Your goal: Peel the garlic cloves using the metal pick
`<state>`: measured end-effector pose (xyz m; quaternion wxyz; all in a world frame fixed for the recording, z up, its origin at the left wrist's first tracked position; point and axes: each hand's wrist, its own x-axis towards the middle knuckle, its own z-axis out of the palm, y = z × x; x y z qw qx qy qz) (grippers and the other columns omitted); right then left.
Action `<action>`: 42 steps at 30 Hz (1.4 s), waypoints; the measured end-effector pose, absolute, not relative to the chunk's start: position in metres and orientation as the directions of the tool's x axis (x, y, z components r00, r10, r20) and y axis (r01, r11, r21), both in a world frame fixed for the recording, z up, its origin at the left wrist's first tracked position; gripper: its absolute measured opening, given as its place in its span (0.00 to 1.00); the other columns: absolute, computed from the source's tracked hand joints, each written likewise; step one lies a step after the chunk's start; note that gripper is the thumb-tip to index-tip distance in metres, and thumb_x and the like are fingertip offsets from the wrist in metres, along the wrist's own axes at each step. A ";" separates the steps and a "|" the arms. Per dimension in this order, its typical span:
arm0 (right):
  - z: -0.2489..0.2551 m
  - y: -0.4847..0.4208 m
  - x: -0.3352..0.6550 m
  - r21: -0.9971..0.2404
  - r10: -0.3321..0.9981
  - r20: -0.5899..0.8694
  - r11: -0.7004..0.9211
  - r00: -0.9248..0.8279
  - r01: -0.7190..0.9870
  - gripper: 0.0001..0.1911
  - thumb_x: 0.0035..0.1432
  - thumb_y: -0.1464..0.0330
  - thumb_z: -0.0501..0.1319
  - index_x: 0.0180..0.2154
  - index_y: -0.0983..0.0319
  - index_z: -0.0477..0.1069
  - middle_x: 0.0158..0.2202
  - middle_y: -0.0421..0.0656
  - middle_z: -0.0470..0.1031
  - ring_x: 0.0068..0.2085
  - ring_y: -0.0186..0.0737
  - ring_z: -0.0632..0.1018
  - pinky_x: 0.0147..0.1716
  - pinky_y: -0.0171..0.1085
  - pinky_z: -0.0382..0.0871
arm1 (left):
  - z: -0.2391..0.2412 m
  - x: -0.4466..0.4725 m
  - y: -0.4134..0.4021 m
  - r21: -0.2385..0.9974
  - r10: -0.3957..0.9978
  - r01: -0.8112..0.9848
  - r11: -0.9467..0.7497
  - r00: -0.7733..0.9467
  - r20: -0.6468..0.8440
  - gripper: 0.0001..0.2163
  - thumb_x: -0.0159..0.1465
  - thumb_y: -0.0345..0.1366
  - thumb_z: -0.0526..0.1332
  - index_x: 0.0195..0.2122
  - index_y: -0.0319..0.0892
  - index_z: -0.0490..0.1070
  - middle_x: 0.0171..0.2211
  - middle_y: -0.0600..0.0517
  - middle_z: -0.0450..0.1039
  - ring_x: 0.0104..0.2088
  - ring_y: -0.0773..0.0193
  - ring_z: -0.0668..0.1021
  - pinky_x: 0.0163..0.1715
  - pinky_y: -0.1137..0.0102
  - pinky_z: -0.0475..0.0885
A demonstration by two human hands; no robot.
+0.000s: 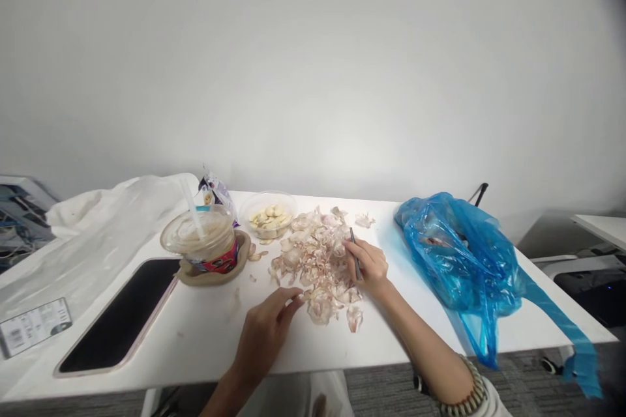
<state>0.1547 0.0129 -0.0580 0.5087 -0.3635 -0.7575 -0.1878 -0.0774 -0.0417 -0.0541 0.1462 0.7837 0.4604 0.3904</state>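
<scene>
A heap of papery garlic skins [317, 254] spreads over the white table [313, 352]. My right hand [369, 265] is closed around a slim dark-grey tool, possibly a small knife [356, 257], held nearly upright at the right side of the heap. At the near left edge of the skins, my left hand [270, 326] has thumb and forefinger pinched together; whatever lies between them is too small to make out. Behind the heap stands a clear plastic bowl [248, 225] with peeled garlic cloves [270, 215] in it. Several loose cloves [254, 254] lie beside the bowl.
To the left are a lidded drink cup [215, 247] with a straw, in a brown holder [195, 275], a phone [117, 319], a snack packet [218, 190] and a clear plastic sheet [102, 241]. On the right, a blue plastic bag [460, 254] hangs partly over the front edge.
</scene>
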 end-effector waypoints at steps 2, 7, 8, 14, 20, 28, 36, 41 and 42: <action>-0.058 0.012 0.157 -0.093 0.369 0.903 0.666 -0.219 0.740 0.11 0.59 0.73 0.56 0.44 0.63 0.67 0.37 0.47 0.74 0.36 0.39 0.77 0.33 0.36 0.73 | -0.052 -0.076 -0.045 0.597 0.838 0.599 -0.534 0.277 0.471 0.06 0.61 0.35 0.55 0.35 0.43 0.71 0.29 0.52 0.79 0.24 0.66 0.78 0.27 0.73 0.72; -0.064 0.011 0.154 -0.118 0.408 0.876 0.700 -0.258 0.704 0.13 0.61 0.66 0.55 0.47 0.63 0.64 0.47 0.46 0.68 0.43 0.40 0.73 0.41 0.44 0.70 | -0.049 -0.073 -0.051 0.605 0.833 0.577 -0.549 0.315 0.455 0.08 0.61 0.35 0.54 0.36 0.42 0.72 0.32 0.49 0.79 0.27 0.65 0.78 0.30 0.72 0.72; -0.065 0.010 0.152 -0.118 0.407 0.873 0.710 -0.268 0.694 0.13 0.61 0.66 0.55 0.47 0.63 0.64 0.47 0.46 0.68 0.43 0.40 0.73 0.41 0.44 0.70 | -0.048 -0.073 -0.051 0.606 0.833 0.576 -0.549 0.318 0.452 0.08 0.62 0.35 0.53 0.36 0.42 0.72 0.31 0.49 0.79 0.26 0.65 0.78 0.30 0.72 0.72; -0.064 0.008 0.147 -0.114 0.406 0.861 0.741 -0.307 0.661 0.13 0.61 0.66 0.55 0.47 0.63 0.64 0.47 0.46 0.68 0.43 0.40 0.73 0.41 0.44 0.70 | -0.044 -0.069 -0.049 0.627 0.843 0.566 -0.535 0.308 0.441 0.08 0.60 0.35 0.55 0.34 0.43 0.73 0.28 0.52 0.79 0.22 0.67 0.76 0.25 0.74 0.72; -0.055 0.009 0.146 -0.118 0.409 0.875 0.701 -0.261 0.703 0.10 0.60 0.73 0.54 0.44 0.65 0.66 0.37 0.47 0.73 0.35 0.37 0.76 0.31 0.35 0.72 | -0.050 -0.079 -0.042 0.632 0.842 0.565 -0.531 0.264 0.471 0.06 0.60 0.35 0.56 0.31 0.43 0.71 0.26 0.53 0.78 0.25 0.65 0.78 0.27 0.74 0.74; -0.053 0.009 0.140 -0.099 0.402 0.870 0.710 -0.285 0.698 0.12 0.54 0.77 0.55 0.41 0.63 0.69 0.32 0.47 0.75 0.32 0.39 0.78 0.27 0.34 0.72 | -0.068 -0.078 -0.033 0.601 0.829 0.579 -0.551 0.291 0.478 0.06 0.60 0.31 0.56 0.33 0.44 0.72 0.31 0.50 0.76 0.34 0.60 0.78 0.36 0.67 0.73; -0.057 0.010 0.140 -0.167 0.465 0.833 0.727 -0.299 0.666 0.13 0.55 0.77 0.54 0.42 0.63 0.68 0.32 0.46 0.75 0.31 0.38 0.76 0.26 0.34 0.70 | -0.072 -0.076 -0.043 0.599 0.848 0.601 -0.529 0.376 0.372 0.06 0.58 0.27 0.59 0.34 0.43 0.72 0.31 0.52 0.74 0.33 0.62 0.76 0.34 0.68 0.72; -0.056 0.007 0.140 -0.182 0.468 0.836 0.729 -0.287 0.660 0.13 0.54 0.77 0.55 0.42 0.62 0.69 0.32 0.46 0.75 0.32 0.38 0.77 0.27 0.34 0.70 | -0.070 -0.078 -0.049 0.605 0.858 0.610 -0.511 0.401 0.320 0.05 0.57 0.26 0.59 0.28 0.43 0.70 0.27 0.53 0.73 0.31 0.62 0.75 0.32 0.68 0.71; -0.056 0.007 0.140 -0.185 0.468 0.838 0.728 -0.280 0.660 0.13 0.54 0.77 0.55 0.41 0.62 0.69 0.32 0.45 0.75 0.31 0.38 0.76 0.27 0.34 0.70 | -0.069 -0.078 -0.048 0.607 0.860 0.612 -0.507 0.400 0.315 0.05 0.57 0.26 0.59 0.28 0.43 0.70 0.27 0.53 0.73 0.31 0.62 0.75 0.32 0.67 0.71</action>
